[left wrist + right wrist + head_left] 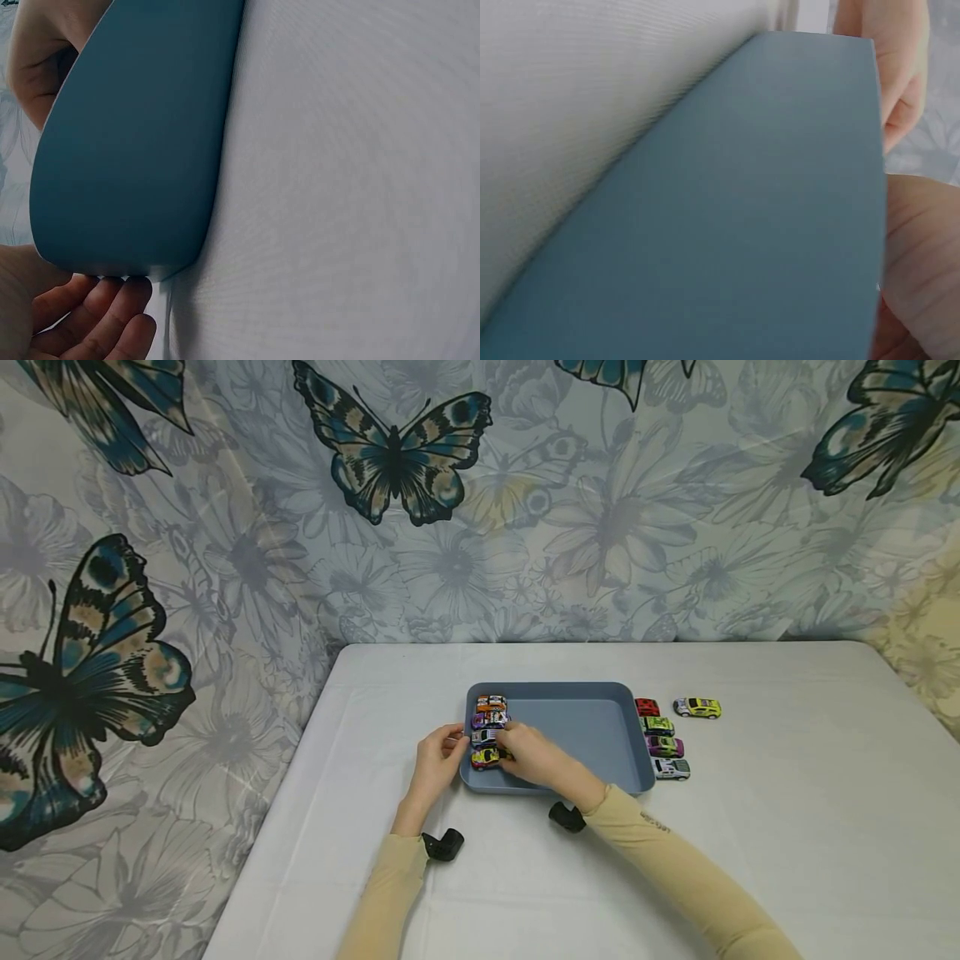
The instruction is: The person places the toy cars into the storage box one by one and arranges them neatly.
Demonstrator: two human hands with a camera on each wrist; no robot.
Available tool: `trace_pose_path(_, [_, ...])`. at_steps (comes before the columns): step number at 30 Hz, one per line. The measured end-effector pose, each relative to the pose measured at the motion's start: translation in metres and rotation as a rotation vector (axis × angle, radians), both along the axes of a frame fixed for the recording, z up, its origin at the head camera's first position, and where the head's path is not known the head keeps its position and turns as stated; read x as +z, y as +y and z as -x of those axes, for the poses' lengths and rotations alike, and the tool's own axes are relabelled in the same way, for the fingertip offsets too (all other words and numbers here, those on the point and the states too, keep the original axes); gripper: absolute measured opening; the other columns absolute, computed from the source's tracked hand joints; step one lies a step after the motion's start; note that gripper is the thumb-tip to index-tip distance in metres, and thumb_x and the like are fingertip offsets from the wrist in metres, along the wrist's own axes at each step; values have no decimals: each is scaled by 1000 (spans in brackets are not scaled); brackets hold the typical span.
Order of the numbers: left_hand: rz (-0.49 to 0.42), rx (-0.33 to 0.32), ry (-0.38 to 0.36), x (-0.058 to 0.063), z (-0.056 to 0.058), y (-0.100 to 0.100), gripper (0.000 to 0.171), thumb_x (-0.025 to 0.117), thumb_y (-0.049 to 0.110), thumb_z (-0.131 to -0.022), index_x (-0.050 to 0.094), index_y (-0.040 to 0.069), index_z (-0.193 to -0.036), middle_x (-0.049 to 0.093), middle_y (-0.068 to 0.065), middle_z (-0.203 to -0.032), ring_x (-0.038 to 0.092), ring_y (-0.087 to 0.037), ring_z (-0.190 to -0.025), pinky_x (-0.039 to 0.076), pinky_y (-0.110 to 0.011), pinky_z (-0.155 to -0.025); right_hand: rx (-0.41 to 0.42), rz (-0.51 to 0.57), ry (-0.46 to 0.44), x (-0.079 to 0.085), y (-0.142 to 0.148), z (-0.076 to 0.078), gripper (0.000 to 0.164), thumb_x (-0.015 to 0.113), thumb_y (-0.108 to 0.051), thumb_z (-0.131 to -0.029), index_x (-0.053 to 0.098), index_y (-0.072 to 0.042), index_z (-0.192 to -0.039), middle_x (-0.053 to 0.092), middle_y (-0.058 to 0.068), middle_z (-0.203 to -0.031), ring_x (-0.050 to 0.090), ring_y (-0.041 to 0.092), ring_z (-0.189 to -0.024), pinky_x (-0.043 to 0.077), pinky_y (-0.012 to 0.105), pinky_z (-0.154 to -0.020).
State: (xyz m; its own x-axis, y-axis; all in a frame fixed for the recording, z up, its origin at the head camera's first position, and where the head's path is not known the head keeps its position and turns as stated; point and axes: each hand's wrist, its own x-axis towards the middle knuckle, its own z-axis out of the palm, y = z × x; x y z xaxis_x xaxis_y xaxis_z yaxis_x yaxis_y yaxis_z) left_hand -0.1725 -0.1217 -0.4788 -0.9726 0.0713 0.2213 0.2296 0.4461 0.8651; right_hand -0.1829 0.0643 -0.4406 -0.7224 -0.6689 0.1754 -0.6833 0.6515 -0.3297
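Note:
Inside the blue-grey tray (570,735), toy cars stand in a column along the left side: an orange one (491,702), a purple one (487,720), a silver-blue one (483,737) and a yellow one (483,758). My right hand (536,756) reaches over the tray's front wall and pinches the yellow car, its fingers covering that car's right end. Outside the left end, my left hand (438,760) touches the tray wall. In the left wrist view, the left fingers (112,319) lie loosely bent against the wall, with the thumb near the rim.
Just right of the tray stand a red car (647,707), a green car (657,726), a purple-green car (664,746) and a white car (671,768). Farther right is another yellow car (697,707). A white cloth covers the table (787,793); a butterfly-patterned wall (525,568) rises behind it.

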Motion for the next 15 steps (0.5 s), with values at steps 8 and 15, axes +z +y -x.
trace_pose_path(8, [-2,-3,-4,-1,0,1,26,60,6,-90,61,-7,-112,63,-15,-95,62,-23,-81,54,-27,-71,-7,-12,38,-4,-1,0,17,73,-5,-76,59,0,-85,55,8,-77,54,17,-65,47,28,-55])
trace_pose_path(15, [-3,2,10,-1,0,1,26,60,6,-90,61,-7,-112,63,-15,-93,62,-22,-79,54,-27,-70,-8,10,25,-2,-2,-2,15,73,-5,-77,59,-1,-80,54,6,-75,52,15,-64,46,27,-54])
